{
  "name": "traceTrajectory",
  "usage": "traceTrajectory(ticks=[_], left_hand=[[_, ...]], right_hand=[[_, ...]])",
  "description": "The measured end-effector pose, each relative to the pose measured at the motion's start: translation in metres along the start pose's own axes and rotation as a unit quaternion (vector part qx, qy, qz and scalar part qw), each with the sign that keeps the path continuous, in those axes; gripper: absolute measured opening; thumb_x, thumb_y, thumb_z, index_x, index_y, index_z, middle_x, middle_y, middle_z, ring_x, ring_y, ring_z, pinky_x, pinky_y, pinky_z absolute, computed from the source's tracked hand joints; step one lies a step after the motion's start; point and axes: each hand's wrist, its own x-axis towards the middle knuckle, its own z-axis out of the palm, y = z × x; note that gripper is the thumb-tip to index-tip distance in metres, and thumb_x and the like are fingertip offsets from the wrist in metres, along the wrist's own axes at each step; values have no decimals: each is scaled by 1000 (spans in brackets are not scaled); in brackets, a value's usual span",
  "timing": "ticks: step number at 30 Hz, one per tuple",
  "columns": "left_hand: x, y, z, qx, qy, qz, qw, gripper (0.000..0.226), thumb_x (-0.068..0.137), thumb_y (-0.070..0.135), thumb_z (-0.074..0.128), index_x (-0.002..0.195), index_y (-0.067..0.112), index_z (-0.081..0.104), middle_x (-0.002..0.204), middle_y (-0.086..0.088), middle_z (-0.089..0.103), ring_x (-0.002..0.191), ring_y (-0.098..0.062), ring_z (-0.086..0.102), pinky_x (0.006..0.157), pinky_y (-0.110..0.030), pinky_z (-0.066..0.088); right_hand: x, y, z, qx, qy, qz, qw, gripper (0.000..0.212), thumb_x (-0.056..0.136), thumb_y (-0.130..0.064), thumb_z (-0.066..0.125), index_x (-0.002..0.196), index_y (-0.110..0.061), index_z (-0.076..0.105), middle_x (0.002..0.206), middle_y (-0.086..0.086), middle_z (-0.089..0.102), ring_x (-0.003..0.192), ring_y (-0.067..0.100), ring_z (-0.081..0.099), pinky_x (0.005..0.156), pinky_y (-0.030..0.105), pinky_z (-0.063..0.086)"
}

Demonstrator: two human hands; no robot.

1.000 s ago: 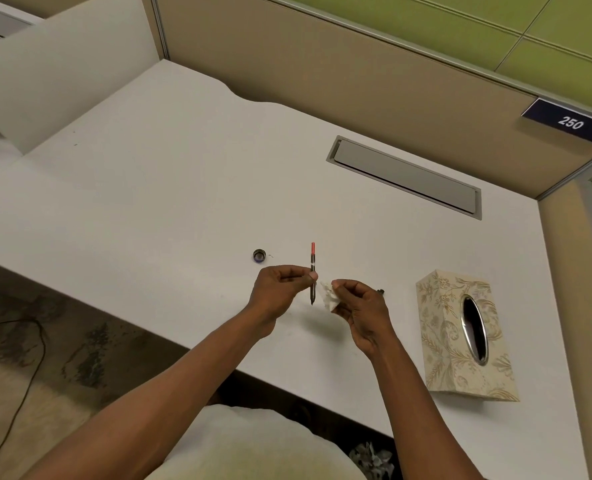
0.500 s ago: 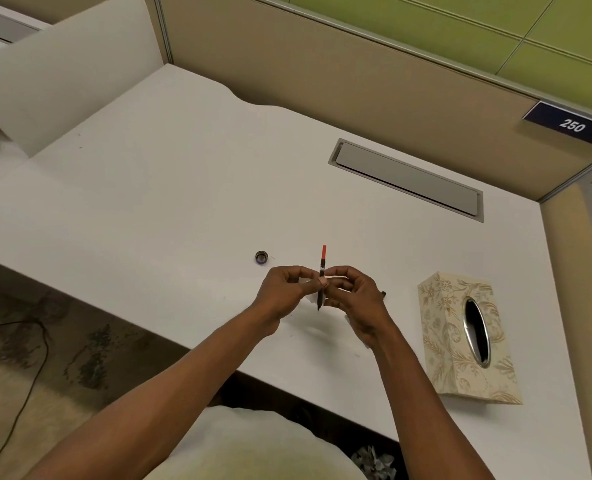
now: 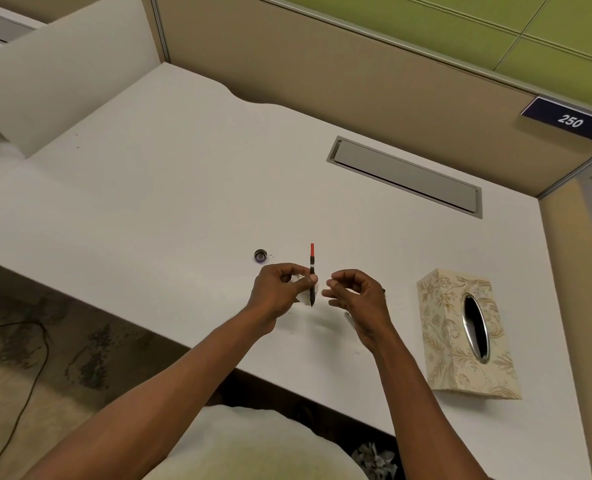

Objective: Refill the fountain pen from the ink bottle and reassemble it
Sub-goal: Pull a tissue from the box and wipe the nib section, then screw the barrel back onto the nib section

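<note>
My left hand (image 3: 280,292) pinches the thin fountain pen section (image 3: 312,271) and holds it upright above the white desk (image 3: 149,202), red end up and dark nib down. A bit of white tissue (image 3: 302,296) shows against my left fingers just behind the pen. A short gap to the right, my right hand (image 3: 353,296) hovers with its fingers loosely curled and nothing visible in them. A small dark round cap (image 3: 260,255) lies on the desk to the left of the pen. No ink bottle shows; a dark bit (image 3: 384,291) peeks out behind my right hand.
A cream floral tissue box (image 3: 461,334) lies on the desk to the right. A grey cable hatch (image 3: 405,174) is set in the desk near the beige partition. The desk's front edge runs just below my wrists, and a black cable lies on the floor at the left.
My right hand held the tissue, came up to the pen, then drew away to the right without it. The tissue now sits at my left fingers, and the pen has stayed upright.
</note>
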Motion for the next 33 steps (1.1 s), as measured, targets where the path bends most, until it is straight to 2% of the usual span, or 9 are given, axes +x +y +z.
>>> traceTrajectory(ticks=[4,8,10,13,15,19,22,28,33], left_hand=[[0,-2,-5,-50,-10,-23,998,10,83,21,83,90,17,79,100,-15,78,87,-25,73,81,-40,60],[0,-4,-7,-79,-15,-32,996,14,85,18,81,96,11,78,103,-17,77,82,-22,71,77,-36,59],[-1,-5,-6,-91,-23,-37,995,12,86,18,80,96,11,77,99,-18,76,79,-20,70,76,-34,58],[-3,-5,-5,-113,-42,-46,992,10,89,18,77,96,11,75,95,-11,74,75,-16,69,72,-29,58],[-4,-3,-4,-130,-53,-57,988,12,90,18,76,98,10,74,96,-11,73,79,-19,68,72,-29,58],[-5,1,-4,-161,-68,-75,982,8,89,18,75,94,13,73,98,-11,70,82,-21,66,74,-30,58],[-7,2,-5,-165,-66,-65,982,5,89,15,76,92,13,73,97,-11,70,85,-23,66,79,-31,57],[-10,-2,-6,-96,-53,-2,994,9,85,13,80,93,13,77,91,-7,78,83,-20,69,85,-38,54],[-15,0,-4,-23,-48,48,997,7,83,21,83,88,23,79,83,8,78,75,-5,66,79,-24,50]], right_hand=[[3,7,-27,-30,95,15,995,9,91,-4,72,96,-11,73,95,13,76,77,24,75,65,32,56],[2,28,-55,-223,201,1,954,9,88,-17,73,81,-23,74,85,0,76,78,20,75,77,35,57],[0,38,-61,-333,167,-9,928,3,84,-24,77,84,-22,76,82,-5,74,82,18,72,82,33,56],[-3,50,-60,-456,97,-4,885,22,79,-36,81,96,-23,76,90,-7,69,89,16,68,84,32,55],[-4,58,-56,-499,90,-1,862,26,79,-38,79,101,-25,76,97,-5,70,93,18,69,82,32,54],[-4,66,-51,-514,117,-15,849,13,86,-29,72,98,-25,75,100,-1,72,91,20,69,73,29,49],[-6,61,-46,-444,122,-55,886,5,88,-21,73,93,-22,73,89,-3,73,84,18,69,66,24,46],[-9,9,-26,-147,94,-65,983,17,91,-10,70,100,-24,67,76,1,74,73,16,69,68,24,50],[-5,-39,-11,98,-9,-24,995,18,94,1,65,108,-5,74,85,7,70,73,18,65,69,29,51]])
